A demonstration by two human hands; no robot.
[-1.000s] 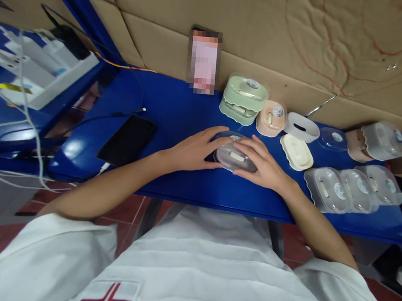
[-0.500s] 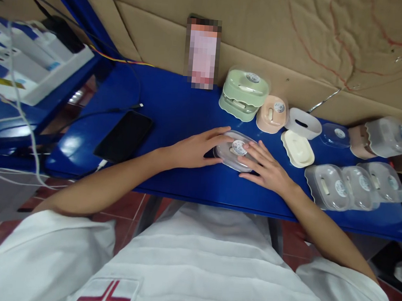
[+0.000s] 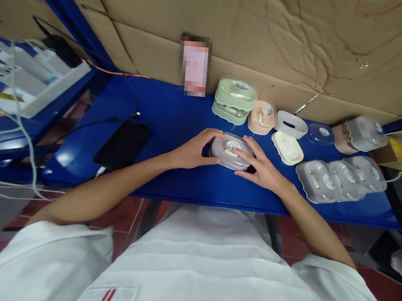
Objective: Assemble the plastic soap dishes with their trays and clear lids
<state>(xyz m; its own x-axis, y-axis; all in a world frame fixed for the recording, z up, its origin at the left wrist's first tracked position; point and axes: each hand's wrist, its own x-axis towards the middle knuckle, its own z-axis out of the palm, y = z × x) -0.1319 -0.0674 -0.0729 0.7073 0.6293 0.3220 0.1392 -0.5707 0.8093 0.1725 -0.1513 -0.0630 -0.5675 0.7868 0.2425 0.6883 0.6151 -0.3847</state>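
Note:
A grey soap box (image 3: 225, 159) with a clear lid and a round label sits on the blue table in front of me. My left hand (image 3: 196, 151) is closed round its left end, thumb on the near side and fingers on the far side. At the right end, my right hand (image 3: 262, 168) grips it with fingers spread over the lid and its edge. A cream soap tray (image 3: 287, 148) lies to the right, beside a whitish slotted box part (image 3: 291, 124). Behind it is a clear lid (image 3: 321, 134) with a label.
Stacked green soap boxes (image 3: 235, 97) and a peach one (image 3: 261, 117) stand at the back. Several clear-lidded boxes (image 3: 319, 180) line the right side, with a brown-and-clear pair (image 3: 362, 134) behind. A black phone (image 3: 121, 144) and cables lie left. Cardboard (image 3: 154, 40) walls the back.
My right hand's fingers have shifted a little off the label toward the right end of the grey box. My left hand stays at the left end. The whole view has shifted slightly.

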